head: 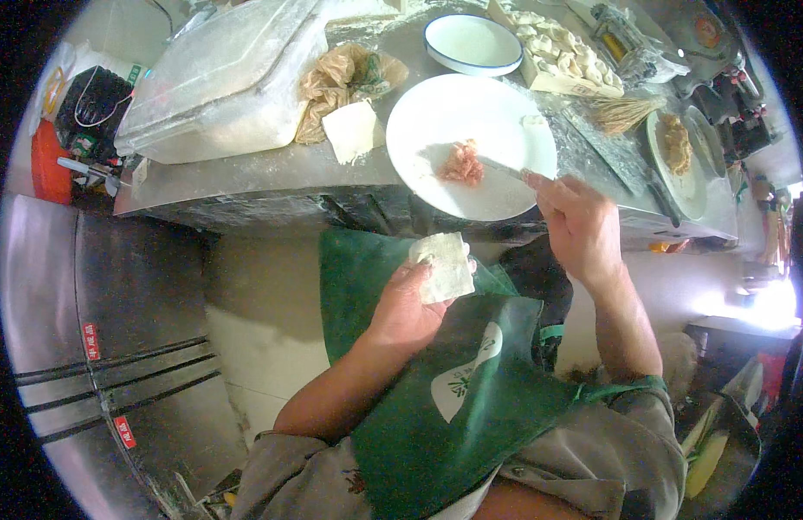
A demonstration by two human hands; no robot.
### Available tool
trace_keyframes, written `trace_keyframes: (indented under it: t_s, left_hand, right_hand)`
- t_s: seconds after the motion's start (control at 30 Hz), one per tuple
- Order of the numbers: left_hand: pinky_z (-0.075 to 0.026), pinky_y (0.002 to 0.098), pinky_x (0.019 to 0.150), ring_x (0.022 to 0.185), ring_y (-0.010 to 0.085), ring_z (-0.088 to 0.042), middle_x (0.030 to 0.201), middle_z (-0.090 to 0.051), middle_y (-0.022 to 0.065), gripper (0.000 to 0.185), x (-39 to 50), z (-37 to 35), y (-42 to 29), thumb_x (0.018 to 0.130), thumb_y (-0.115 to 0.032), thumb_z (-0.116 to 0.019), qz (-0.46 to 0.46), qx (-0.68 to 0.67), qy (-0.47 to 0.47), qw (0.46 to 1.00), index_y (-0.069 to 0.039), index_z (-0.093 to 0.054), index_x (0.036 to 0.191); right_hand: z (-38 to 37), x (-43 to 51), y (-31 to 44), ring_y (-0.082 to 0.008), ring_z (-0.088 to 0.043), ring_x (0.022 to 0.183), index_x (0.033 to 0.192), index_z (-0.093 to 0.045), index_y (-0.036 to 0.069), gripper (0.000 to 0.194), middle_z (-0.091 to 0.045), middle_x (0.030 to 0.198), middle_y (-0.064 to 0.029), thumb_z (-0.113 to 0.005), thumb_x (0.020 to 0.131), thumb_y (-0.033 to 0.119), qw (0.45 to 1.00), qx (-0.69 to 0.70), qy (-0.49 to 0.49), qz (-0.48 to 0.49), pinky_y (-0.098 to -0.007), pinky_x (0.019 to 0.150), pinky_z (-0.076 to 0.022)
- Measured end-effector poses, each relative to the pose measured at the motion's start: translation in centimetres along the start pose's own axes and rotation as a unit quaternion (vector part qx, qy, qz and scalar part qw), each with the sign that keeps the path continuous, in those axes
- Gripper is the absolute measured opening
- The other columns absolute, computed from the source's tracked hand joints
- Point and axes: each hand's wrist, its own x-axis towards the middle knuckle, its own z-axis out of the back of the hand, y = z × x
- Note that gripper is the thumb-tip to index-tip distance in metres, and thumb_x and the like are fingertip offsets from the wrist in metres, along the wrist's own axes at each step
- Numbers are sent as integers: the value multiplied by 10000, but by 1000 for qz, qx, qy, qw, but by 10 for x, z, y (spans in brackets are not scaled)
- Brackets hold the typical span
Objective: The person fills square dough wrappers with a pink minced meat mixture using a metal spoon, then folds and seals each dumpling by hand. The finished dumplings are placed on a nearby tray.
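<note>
A square dough wrapper (448, 270) lies across the fingers of my left hand (411, 305), with the thumb pressing on its left side. My right hand (580, 218) grips a thin flat stick (505, 168) over the right rim of a large white plate (421, 123). The far end of the stick touches a small mound of pink minced meat (463, 164) on that plate. Near the plate's right side sits a small pale piece of dough (535, 120). Left of the plate, a stack of square wrappers (353, 131) rests at the counter's front edge.
A lidded plastic bin (219, 97) and a crumpled brown plastic bag (343, 78) occupy the left. Behind the plate stand a blue-rimmed white basin (473, 44) and a tray of folded dumplings (564, 55). A straw brush (619, 114) and another plate with brownish filling (677, 146) are rightward.
</note>
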Motion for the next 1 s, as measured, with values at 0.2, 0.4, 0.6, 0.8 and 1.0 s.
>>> trace_keyframes:
  t_s: [0.2, 0.4, 0.6, 0.8, 1.0]
  left_hand:
    - [-482, 500, 1057, 1184, 362, -627, 1303, -623, 201, 411, 10, -7, 8, 1027, -210, -499, -52, 130, -126, 982, 7, -507, 1376]
    - [-458, 479, 1076, 1198, 353, -610, 1303, -618, 199, 465, 21, -27, -3, 1048, -289, -431, -86, 150, -82, 981, 30, -485, 1382]
    - [-461, 469, 1061, 1186, 322, -613, 1301, -619, 181, 496, 29, -50, -7, 1001, -275, -481, -113, 121, -63, 984, 39, -485, 1385]
    - [-456, 458, 1079, 1203, 314, -603, 1318, -608, 169, 488, 26, -56, -14, 969, -212, -497, -106, 103, -56, 987, 43, -492, 1386]
    - [-455, 456, 1083, 1223, 304, -593, 1336, -600, 168, 495, 24, -64, -15, 964, -198, -495, -105, 111, -60, 986, 43, -485, 1396]
  right_hand:
    - [-9, 8, -8, -338, -653, 686, 1112, -760, 147, 303, -635, 765, -137, -635, 856, 46, 994, -85, 49, 57, -413, 611, -523]
    - [-2, 2, 1, -323, -670, 677, 1101, -756, 156, 269, -649, 769, -131, -605, 884, 107, 992, -102, 48, 54, -427, 585, -532]
    - [0, -6, 5, -315, -670, 664, 1092, -748, 144, 243, -650, 753, -129, -604, 897, 124, 996, -56, 47, 58, -433, 580, -536]
    - [-1, -11, 9, -313, -671, 660, 1104, -742, 145, 259, -651, 747, -122, -604, 888, 106, 998, -18, 42, 39, -427, 580, -539]
    - [-12, 0, 9, -304, -677, 644, 1121, -736, 171, 291, -650, 741, -112, -622, 856, 131, 991, -73, 65, 89, -421, 557, -538]
